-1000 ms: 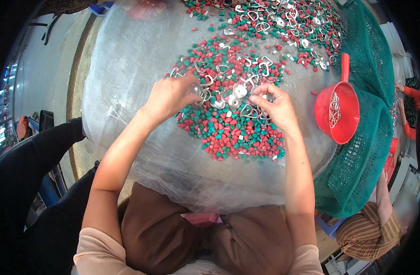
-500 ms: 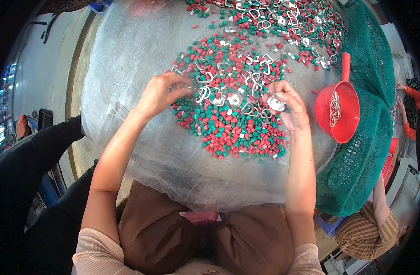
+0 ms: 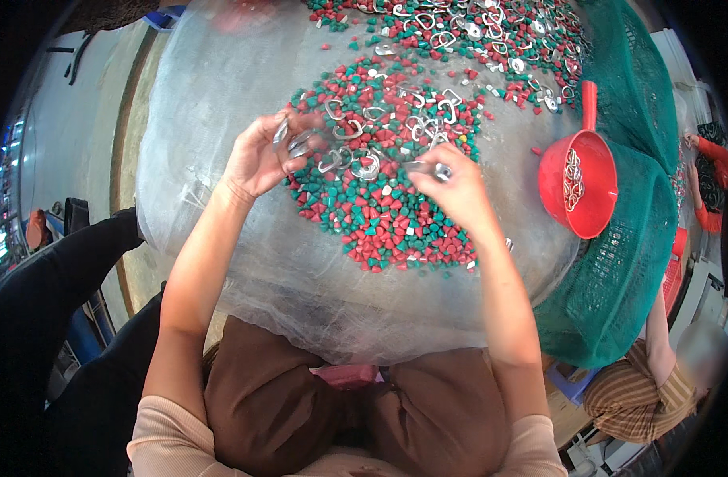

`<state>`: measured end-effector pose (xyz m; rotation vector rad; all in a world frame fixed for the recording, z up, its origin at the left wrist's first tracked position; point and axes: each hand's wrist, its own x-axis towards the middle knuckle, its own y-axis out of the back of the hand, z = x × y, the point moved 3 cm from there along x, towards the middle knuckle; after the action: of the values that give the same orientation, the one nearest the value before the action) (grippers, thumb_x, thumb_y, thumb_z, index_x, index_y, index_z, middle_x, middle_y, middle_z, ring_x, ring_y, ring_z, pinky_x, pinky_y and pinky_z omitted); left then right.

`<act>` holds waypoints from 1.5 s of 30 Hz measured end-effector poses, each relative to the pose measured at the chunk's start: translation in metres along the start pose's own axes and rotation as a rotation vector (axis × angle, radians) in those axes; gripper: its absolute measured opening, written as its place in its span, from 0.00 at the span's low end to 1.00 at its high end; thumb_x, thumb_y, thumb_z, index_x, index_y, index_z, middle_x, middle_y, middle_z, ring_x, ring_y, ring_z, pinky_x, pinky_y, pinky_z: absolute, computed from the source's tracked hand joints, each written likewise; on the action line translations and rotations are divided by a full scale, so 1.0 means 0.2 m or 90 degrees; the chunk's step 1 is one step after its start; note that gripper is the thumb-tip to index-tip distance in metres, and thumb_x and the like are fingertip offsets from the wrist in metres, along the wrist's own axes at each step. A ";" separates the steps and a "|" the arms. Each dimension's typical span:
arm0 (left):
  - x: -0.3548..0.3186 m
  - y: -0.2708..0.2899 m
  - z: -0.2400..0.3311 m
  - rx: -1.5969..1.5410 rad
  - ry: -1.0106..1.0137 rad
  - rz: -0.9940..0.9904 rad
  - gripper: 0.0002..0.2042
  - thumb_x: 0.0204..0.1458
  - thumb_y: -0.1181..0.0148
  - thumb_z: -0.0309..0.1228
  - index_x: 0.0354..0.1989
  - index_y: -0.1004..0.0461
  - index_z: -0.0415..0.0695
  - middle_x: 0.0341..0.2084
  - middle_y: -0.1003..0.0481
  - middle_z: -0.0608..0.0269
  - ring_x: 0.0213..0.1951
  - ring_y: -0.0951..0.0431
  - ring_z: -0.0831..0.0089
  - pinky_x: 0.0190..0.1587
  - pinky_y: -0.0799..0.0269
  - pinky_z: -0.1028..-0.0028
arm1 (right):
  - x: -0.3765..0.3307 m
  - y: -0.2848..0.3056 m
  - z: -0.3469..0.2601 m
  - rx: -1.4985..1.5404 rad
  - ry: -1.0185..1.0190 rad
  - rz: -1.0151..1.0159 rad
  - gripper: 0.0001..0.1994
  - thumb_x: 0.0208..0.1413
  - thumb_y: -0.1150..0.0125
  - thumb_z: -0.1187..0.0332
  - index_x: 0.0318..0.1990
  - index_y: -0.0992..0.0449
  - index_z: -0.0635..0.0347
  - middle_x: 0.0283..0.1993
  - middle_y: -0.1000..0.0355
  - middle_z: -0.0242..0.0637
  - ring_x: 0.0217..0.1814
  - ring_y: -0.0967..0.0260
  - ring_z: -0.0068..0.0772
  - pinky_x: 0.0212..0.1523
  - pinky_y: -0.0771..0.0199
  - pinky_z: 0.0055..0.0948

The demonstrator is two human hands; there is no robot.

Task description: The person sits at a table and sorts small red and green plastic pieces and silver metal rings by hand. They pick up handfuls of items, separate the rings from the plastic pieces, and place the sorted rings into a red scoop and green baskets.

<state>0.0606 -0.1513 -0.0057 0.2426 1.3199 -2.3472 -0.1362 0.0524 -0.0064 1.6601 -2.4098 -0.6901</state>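
A translucent plastic sheet [image 3: 205,103], wrinkled along its near edge, covers the broad work surface, and on it lies a pile of small red and green cones [image 3: 396,226] with D-shaped metal rings [image 3: 347,137] scattered over its upper half. The left hand [image 3: 264,155], at the pile's left edge, has its fingers curled around shiny metal pieces [image 3: 298,145], one poking up between the fingertips. The right hand [image 3: 455,187], over the pile's right side, is narrow, thumb and fingers pinching a metal piece [image 3: 442,171] whose shape is blurred. A second mixed heap [image 3: 523,60] spreads along the far side. To the right sits a red dipper [image 3: 601,187], handle pointing away, with metal rings [image 3: 573,179] in its bowl; green netting [image 3: 618,254] bunches along that edge. Pale floor [image 3: 81,127] stretches off to the left. At lower right a co-worker in striped clothes [image 3: 638,397] sits near a blue stool [image 3: 570,385], and farther up, an orange sleeve [image 3: 715,163] belongs to another person.
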 end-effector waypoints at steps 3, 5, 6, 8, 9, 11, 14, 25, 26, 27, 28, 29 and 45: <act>0.05 -0.05 -0.02 0.018 -0.015 0.056 0.11 0.57 0.49 0.35 0.44 0.33 0.42 0.51 0.32 0.56 0.44 0.28 0.70 0.31 0.30 0.78 | -0.04 0.08 0.07 0.550 -0.160 -0.080 0.08 0.53 0.43 0.71 0.41 0.30 0.54 0.43 0.28 0.39 0.40 0.26 0.36 0.26 0.26 0.26; 0.12 -0.24 -0.03 0.241 -0.084 0.076 0.14 0.58 0.51 0.32 0.51 0.36 0.42 0.53 0.33 0.55 0.44 0.27 0.70 0.33 0.29 0.77 | -0.04 0.06 0.06 0.710 -0.154 -0.026 0.10 0.53 0.44 0.72 0.43 0.33 0.55 0.43 0.29 0.40 0.44 0.27 0.43 0.29 0.23 0.29; 0.15 -0.36 -0.05 0.352 -0.120 0.083 0.15 0.58 0.52 0.31 0.54 0.37 0.42 0.55 0.34 0.55 0.44 0.26 0.71 0.35 0.28 0.77 | -0.04 0.05 0.05 0.788 -0.147 0.005 0.11 0.53 0.45 0.73 0.44 0.34 0.55 0.43 0.29 0.41 0.47 0.27 0.47 0.31 0.21 0.30; 0.21 -0.56 -0.10 0.415 -0.271 0.015 0.21 0.58 0.52 0.24 0.61 0.45 0.42 0.57 0.36 0.54 0.46 0.24 0.67 0.43 0.25 0.70 | -0.01 0.02 0.05 0.842 -0.154 0.038 0.14 0.52 0.47 0.71 0.47 0.36 0.55 0.44 0.30 0.41 0.52 0.31 0.52 0.40 0.21 0.39; 0.23 -0.65 -0.14 0.505 -0.360 0.013 0.23 0.57 0.53 0.21 0.61 0.46 0.42 0.58 0.37 0.53 0.48 0.25 0.66 0.45 0.26 0.70 | -0.01 0.01 0.02 0.893 -0.157 0.044 0.14 0.51 0.47 0.70 0.47 0.35 0.54 0.44 0.30 0.40 0.52 0.31 0.50 0.42 0.23 0.42; 0.29 -0.81 -0.25 0.635 -0.483 -0.055 0.25 0.56 0.53 0.18 0.63 0.48 0.41 0.58 0.38 0.51 0.52 0.28 0.62 0.49 0.28 0.68 | -0.02 0.03 -0.01 1.011 -0.181 0.120 0.15 0.50 0.48 0.68 0.47 0.33 0.54 0.44 0.30 0.39 0.51 0.31 0.44 0.47 0.27 0.45; 0.40 -1.01 -0.48 0.854 -0.646 -0.166 0.25 0.51 0.53 0.12 0.59 0.41 0.40 0.54 0.33 0.52 0.59 0.34 0.60 0.56 0.33 0.62 | -0.13 0.16 -0.06 1.009 -0.272 0.403 0.15 0.54 0.48 0.60 0.46 0.31 0.54 0.45 0.30 0.36 0.49 0.32 0.35 0.53 0.32 0.40; 0.59 -2.29 -1.42 0.789 -0.771 -0.593 0.24 0.53 0.51 0.47 0.59 0.37 0.57 0.61 0.41 0.62 0.68 0.60 0.50 0.60 0.73 0.31 | -1.43 1.55 0.43 0.061 -0.247 0.936 0.20 0.55 0.46 0.60 0.54 0.34 0.56 0.56 0.38 0.45 0.59 0.39 0.43 0.58 0.37 0.42; 0.54 -2.29 -1.41 0.786 -0.747 -0.590 0.25 0.53 0.50 0.47 0.60 0.38 0.56 0.62 0.43 0.61 0.68 0.60 0.49 0.60 0.72 0.31 | -1.55 1.57 0.50 -0.129 -0.370 0.921 0.21 0.55 0.46 0.60 0.55 0.34 0.56 0.57 0.39 0.46 0.60 0.40 0.44 0.58 0.38 0.42; 0.51 -2.29 -1.38 0.785 -0.730 -0.589 0.25 0.53 0.50 0.47 0.60 0.39 0.56 0.63 0.45 0.59 0.68 0.61 0.49 0.60 0.71 0.32 | -1.63 1.58 0.55 -0.276 -0.463 0.888 0.22 0.55 0.45 0.61 0.56 0.35 0.57 0.58 0.40 0.47 0.61 0.41 0.46 0.58 0.38 0.43; 0.49 -2.23 -1.34 0.826 -0.706 -0.611 0.26 0.52 0.48 0.46 0.61 0.39 0.56 0.63 0.46 0.59 0.68 0.60 0.49 0.61 0.70 0.33 | -1.69 1.58 0.58 -0.388 -0.538 0.852 0.22 0.55 0.45 0.61 0.57 0.35 0.57 0.59 0.41 0.48 0.61 0.42 0.47 0.59 0.39 0.43; 0.45 -2.12 -1.24 0.865 -0.679 -0.629 0.27 0.52 0.47 0.45 0.61 0.40 0.56 0.64 0.47 0.58 0.68 0.59 0.48 0.61 0.69 0.34 | -1.70 1.56 0.55 -0.463 -0.583 0.830 0.23 0.55 0.45 0.62 0.57 0.36 0.57 0.60 0.42 0.49 0.62 0.43 0.48 0.59 0.39 0.43; -0.23 0.06 0.09 1.062 -0.277 0.337 0.12 0.47 0.38 0.26 0.40 0.26 0.41 0.34 0.23 0.61 0.39 0.24 0.68 0.44 0.31 0.70 | -0.08 0.32 -0.04 -0.449 0.074 0.121 0.12 0.46 0.43 0.77 0.40 0.25 0.54 0.41 0.29 0.32 0.45 0.32 0.39 0.42 0.29 0.37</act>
<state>0.1071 -0.1584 0.0110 0.4162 -0.9835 -2.1630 -0.1821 0.0825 0.0305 1.1276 -1.8769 -1.1867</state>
